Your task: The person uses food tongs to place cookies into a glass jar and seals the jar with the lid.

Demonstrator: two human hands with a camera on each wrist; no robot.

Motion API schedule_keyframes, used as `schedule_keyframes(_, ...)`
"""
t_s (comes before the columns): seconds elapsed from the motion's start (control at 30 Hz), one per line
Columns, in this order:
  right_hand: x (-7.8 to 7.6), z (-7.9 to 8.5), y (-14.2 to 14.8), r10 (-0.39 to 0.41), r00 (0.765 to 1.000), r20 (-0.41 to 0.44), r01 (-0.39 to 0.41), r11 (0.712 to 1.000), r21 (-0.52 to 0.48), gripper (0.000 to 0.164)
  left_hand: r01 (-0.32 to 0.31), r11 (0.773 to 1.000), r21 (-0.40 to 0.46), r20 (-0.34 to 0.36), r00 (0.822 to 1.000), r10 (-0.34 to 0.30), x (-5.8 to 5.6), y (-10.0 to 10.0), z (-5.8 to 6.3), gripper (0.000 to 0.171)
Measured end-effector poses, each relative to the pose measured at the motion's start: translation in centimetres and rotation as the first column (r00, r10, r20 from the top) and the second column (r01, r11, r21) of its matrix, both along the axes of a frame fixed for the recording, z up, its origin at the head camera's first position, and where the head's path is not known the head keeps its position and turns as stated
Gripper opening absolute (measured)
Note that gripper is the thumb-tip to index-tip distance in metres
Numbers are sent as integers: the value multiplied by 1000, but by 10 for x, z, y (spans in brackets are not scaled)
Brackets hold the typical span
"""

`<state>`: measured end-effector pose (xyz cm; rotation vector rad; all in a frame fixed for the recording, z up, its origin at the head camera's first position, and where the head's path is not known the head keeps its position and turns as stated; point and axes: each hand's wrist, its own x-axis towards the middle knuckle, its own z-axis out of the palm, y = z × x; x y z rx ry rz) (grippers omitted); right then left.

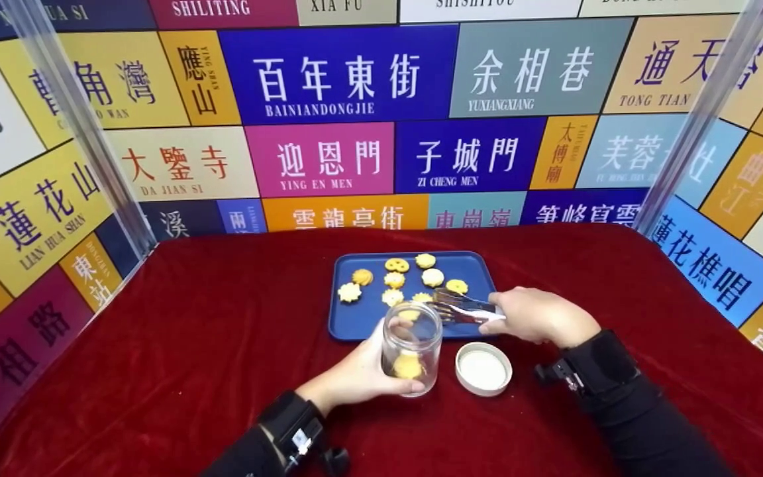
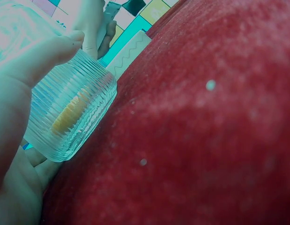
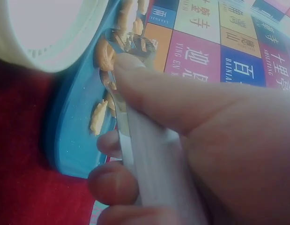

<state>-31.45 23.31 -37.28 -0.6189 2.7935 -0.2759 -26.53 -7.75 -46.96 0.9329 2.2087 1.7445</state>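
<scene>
My left hand [image 1: 358,376] grips a clear ribbed glass jar [image 1: 429,371] in front of the blue tray [image 1: 345,324]. A round yellow cookie [image 2: 70,115] lies low inside the jar, seen through its wall in the left wrist view. With my right hand [image 1: 540,317] I hold metal tongs [image 3: 152,164], thumb on one arm and fingers curled round the other. Their tips reach over the tray's right part, among the cookies [image 1: 393,297]. In the right wrist view a brown-edged cookie [image 3: 106,55] sits beside the tong tips; I cannot tell whether they grasp one.
A round whitish lid [image 1: 483,370] rests on the red cloth [image 1: 222,331], right of the jar and in front of the tray. Several cookies of different shapes are spread over the tray. Behind the table stands a wall of coloured name panels [image 1: 335,76], with clear posts at both sides.
</scene>
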Motion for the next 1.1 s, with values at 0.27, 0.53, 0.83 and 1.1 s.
schedule_keyframes(0.27, 0, 4, 4, 34, 997, -63, -35, 999, -19, 32, -2, 1000, 7, 12, 1000, 2, 0, 1, -1, 102)
schedule_keyframes(0.53, 0, 10, 12, 49, 990, -130, -55, 997, -45, 33, 21, 999, 30, 12, 1000, -21, 0, 1, 0, 101)
schedule_keyframes(0.83, 1, 21, 21, 30, 982, -186, -43, 997, -71, 34, 18, 999, 33, 10, 1000, -19, 0, 1, -1, 103)
schedule_keyframes(1.1, 7, 38, 27, 2, 973, -232, -22, 996, -85, 37, 15, 1000, 23, 5, 1000, -15, 0, 1, 0, 102)
